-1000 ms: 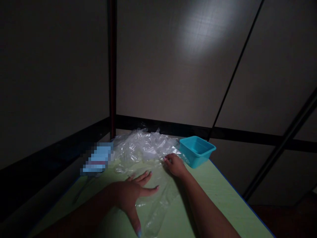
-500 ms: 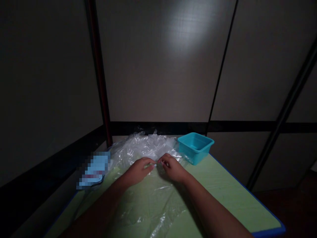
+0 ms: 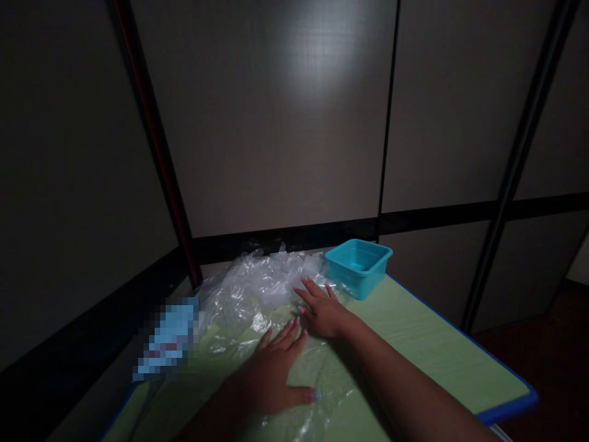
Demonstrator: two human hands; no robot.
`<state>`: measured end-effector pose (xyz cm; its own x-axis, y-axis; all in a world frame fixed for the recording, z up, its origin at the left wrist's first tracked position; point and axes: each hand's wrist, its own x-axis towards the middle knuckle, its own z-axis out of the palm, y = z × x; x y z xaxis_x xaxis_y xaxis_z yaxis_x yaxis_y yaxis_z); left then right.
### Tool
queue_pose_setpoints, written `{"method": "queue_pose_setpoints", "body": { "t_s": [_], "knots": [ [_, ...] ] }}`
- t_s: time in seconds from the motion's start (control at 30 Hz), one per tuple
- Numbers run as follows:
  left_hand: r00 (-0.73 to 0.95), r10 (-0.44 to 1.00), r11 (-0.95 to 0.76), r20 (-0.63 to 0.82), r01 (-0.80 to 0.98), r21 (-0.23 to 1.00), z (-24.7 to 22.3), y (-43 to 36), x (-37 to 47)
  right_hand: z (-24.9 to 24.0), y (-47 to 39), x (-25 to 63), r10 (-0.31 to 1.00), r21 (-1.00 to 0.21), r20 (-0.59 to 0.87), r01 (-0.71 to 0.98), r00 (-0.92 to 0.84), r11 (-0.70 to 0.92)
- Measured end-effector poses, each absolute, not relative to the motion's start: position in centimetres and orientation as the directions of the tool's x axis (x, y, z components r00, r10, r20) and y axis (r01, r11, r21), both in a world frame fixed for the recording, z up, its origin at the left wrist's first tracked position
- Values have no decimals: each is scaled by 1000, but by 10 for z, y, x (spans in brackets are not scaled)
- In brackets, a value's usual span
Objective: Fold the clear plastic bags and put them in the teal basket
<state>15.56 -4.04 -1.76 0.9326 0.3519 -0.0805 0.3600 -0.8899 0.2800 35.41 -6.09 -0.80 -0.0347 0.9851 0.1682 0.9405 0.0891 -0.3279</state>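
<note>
Clear plastic film (image 3: 271, 282) lies crumpled in a heap at the back of the green table (image 3: 427, 344), and a flatter part of it spreads toward the front. My left hand (image 3: 273, 374) rests palm down over the flat film, fingers spread and thumb pointing right. Just beyond it, to the right, my right hand (image 3: 322, 310) is over the film near the heap, its fingers apart. Neither hand grips anything.
A turquoise basket (image 3: 359, 270) stands at the table's back right, touching or close to the film. At the left edge is a blurred light-blue item (image 3: 170, 337). Dark panels (image 3: 276, 153) rise behind the table.
My hands have parted from their pinch at the middle and spread their fingers. My left hand has come nearer the front; my right hand stays close to the heap. The view has tilted slightly.
</note>
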Motion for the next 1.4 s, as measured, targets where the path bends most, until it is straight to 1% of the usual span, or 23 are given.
{"method": "queue_pose_setpoints", "body": {
  "t_s": [0.1, 0.17, 0.27, 0.33, 0.4, 0.5, 0.57, 0.73, 0.8, 0.93, 1.0, 1.07, 1.13, 1.23, 1.3, 1.4],
  "knots": [
    [940, 328, -892, -99, 342, 296, -14, -38, 158, -2, -64, 354, 995, -339, 85, 937, -60, 85],
    [943, 321, -884, -91, 333, 328, -12, -34, 157, 2, -68, 354, 997, -352, 15, 933, -76, 77],
    [917, 399, -855, -15, 378, 356, -10, -26, 153, 6, -73, 356, 998, -376, -7, 925, -69, 61],
    [887, 458, -846, 64, 413, 337, -11, -19, 151, 7, -76, 356, 997, -389, -6, 919, -72, 64],
    [878, 469, -852, 91, 423, 309, -14, -13, 148, 8, -77, 354, 995, -395, -27, 915, -97, 78],
    [889, 457, -856, 6, 438, 275, -19, -9, 145, 10, -78, 348, 986, -405, -94, 910, -135, 86],
    [880, 474, -850, -36, 467, 243, -22, -7, 144, 12, -78, 344, 978, -410, -148, 909, -148, 75],
    [810, 584, -790, -47, 581, 198, -26, 0, 143, 15, -78, 341, 959, -387, -241, 921, -150, 47],
    [793, 607, -775, -45, 603, 189, -26, 3, 142, 14, -78, 341, 955, -387, -258, 921, -149, 39],
    [771, 637, -758, -22, 631, 167, -25, 7, 139, 12, -78, 343, 958, -431, -238, 901, -158, 41],
    [767, 641, -761, 32, 629, 162, -23, 6, 138, 11, -79, 344, 957, -425, -240, 904, -164, 48],
    [787, 610, -788, 96, 590, 176, -20, 2, 139, 9, -79, 345, 961, -404, -225, 913, -162, 59],
    [822, 555, -826, 131, 524, 208, -18, -6, 141, 7, -78, 346, 979, -392, -150, 918, -136, 67],
    [858, 498, -855, 125, 462, 233, -14, -21, 147, 2, -73, 347, 997, -393, 5, 917, -78, 73],
    [858, 503, -855, 109, 475, 206, -12, -33, 150, -4, -70, 346, 996, -393, 62, 915, -72, 90],
    [814, 575, -815, 89, 559, 153, -14, -47, 147, -11, -66, 346, 988, -398, 119, 907, -95, 135]
  ]
}}
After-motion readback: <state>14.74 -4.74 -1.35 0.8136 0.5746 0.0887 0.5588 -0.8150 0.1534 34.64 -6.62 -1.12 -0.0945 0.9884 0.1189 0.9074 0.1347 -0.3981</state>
